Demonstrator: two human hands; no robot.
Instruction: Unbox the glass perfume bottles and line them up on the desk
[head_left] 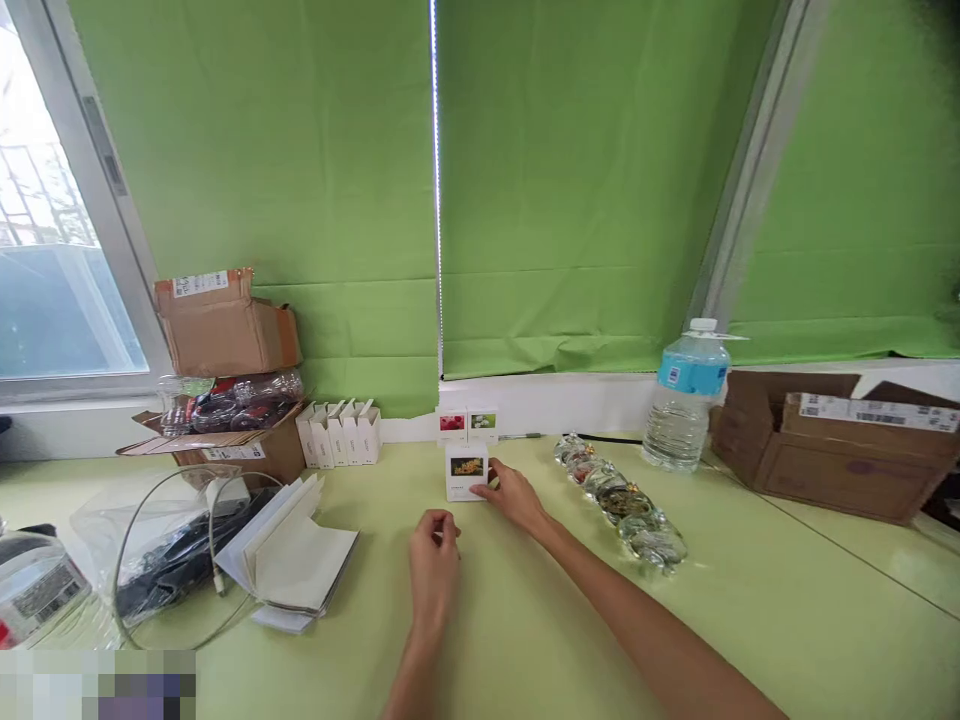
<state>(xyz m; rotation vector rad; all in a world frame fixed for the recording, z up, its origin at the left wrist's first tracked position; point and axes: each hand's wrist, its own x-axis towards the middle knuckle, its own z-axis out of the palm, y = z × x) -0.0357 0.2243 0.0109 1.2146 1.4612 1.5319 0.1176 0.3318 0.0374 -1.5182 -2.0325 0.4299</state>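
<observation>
A small white box [457, 490] with a yellow-flower picture stands upright mid-table. My right hand [517, 496] grips its right side between thumb and fingers. Nearer to me, my left hand [434, 545] hovers just below the box, its fingers curled in and apart from it; nothing shows in them. Behind the held box are two similar white boxes, one with a red-flower picture [452, 423] and one with a white-flower picture [482, 422]. To the right, a slanting row of shiny clear packets [622, 500] holds what look like dried flowers.
Several white boxes with raised flaps [341, 438] line up at back left. Beside them are stacked cardboard boxes [225, 330], a stack of white folded card [300, 560] and a looped cable [120, 575]. A water bottle [679, 420] and an open carton [840, 465] stand at right.
</observation>
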